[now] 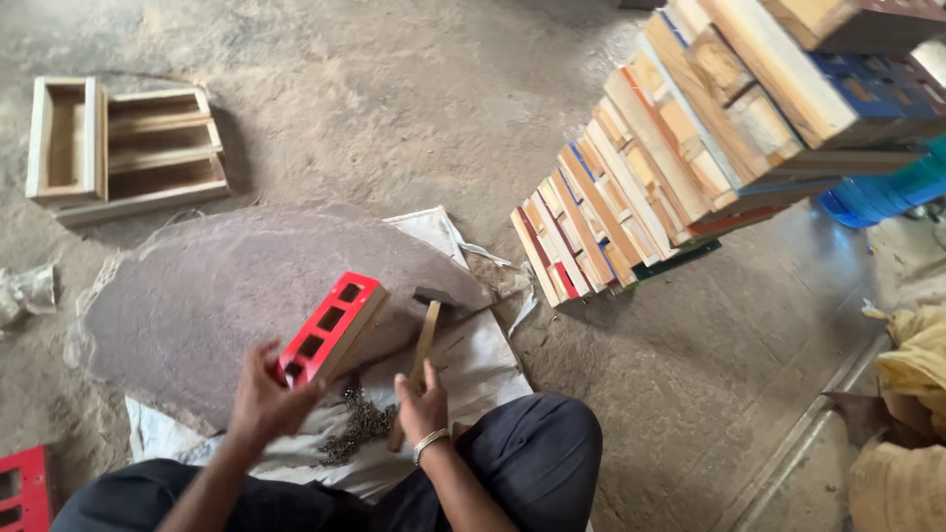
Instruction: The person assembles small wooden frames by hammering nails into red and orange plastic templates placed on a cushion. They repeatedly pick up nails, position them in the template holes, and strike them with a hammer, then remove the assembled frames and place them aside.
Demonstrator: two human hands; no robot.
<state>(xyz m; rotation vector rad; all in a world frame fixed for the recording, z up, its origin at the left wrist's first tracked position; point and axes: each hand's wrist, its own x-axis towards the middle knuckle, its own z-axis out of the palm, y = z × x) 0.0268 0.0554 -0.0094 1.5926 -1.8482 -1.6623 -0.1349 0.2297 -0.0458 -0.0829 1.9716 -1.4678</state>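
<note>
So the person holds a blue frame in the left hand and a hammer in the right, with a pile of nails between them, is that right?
Not quite: the frame is red, not blue, as the head view shows. The rest stands: the left hand holds it, the right hand grips the hammer, and the nails lie between them.

Red-faced wooden box (331,328) with square cutouts, tilted on the stone slab; wooden-handled hammer (426,340) just beside it.
</note>
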